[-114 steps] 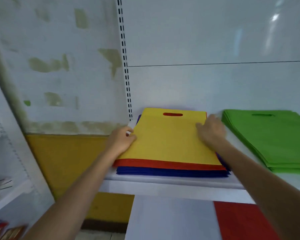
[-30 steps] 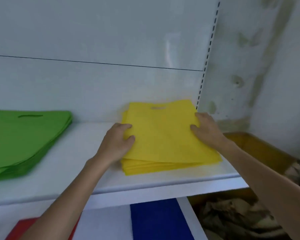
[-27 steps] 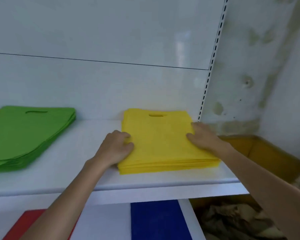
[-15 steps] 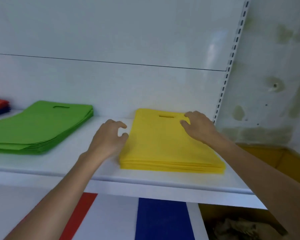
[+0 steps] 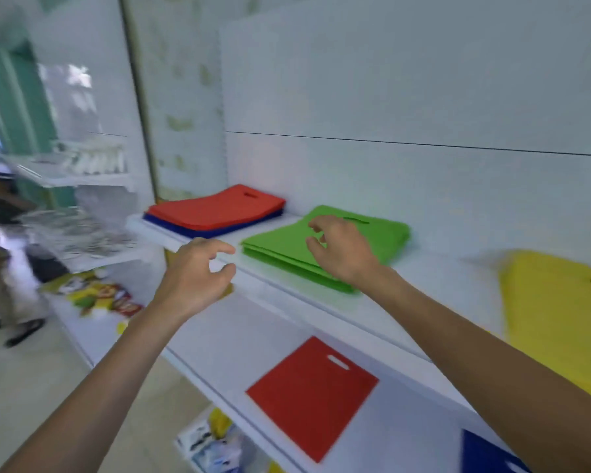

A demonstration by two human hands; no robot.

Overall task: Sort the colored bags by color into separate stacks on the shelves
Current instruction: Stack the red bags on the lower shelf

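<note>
On the upper white shelf (image 5: 434, 278) lie three piles: red bags (image 5: 215, 208) on top of blue bags (image 5: 185, 230) at the far left, a green stack (image 5: 382, 237) in the middle, and a yellow stack (image 5: 560, 308) at the right edge. My left hand (image 5: 198, 271) hovers in front of the shelf edge, fingers loosely curled, holding nothing. My right hand (image 5: 342, 250) floats over the green stack, fingers relaxed and empty. On the lower shelf (image 5: 239, 343) lie a single red bag (image 5: 311, 394) and a blue bag (image 5: 485, 455) at the bottom right.
A neighbouring shelf unit (image 5: 82, 213) on the left carries clear packaged goods, with colourful packets (image 5: 93, 295) below. A person (image 5: 0, 261) stands at the far left on the tiled floor. More packets (image 5: 212, 442) lie under the lower shelf.
Both hands have left the yellow stack and swung left with my view. They now hang empty near the green stack, and the red-on-blue pile has come back into sight.
</note>
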